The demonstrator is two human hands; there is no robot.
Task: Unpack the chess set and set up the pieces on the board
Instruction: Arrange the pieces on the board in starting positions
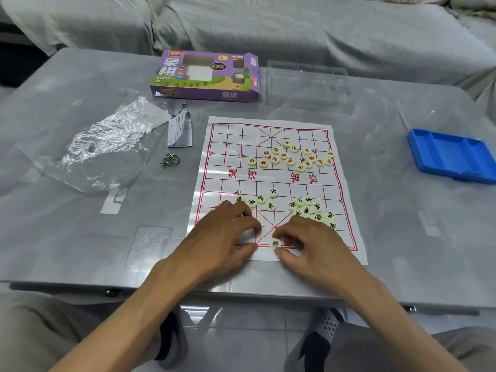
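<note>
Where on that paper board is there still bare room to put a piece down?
The board's far left columns are bare, from its far edge down to the river lettering. The near left corner is covered by the left hand. Crowded: the red pieces far right, the black pieces near right beside the right hand.

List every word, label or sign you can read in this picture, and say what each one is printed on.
"象棋" and "XIANG QI": top of the purple box.
"楚河" and "汉界", one pair upside down: river band of the paper board.
"將": piece pinched by the right hand.
Barcode label on the plastic bag, leaflet, small box badges: too blurred.
</note>
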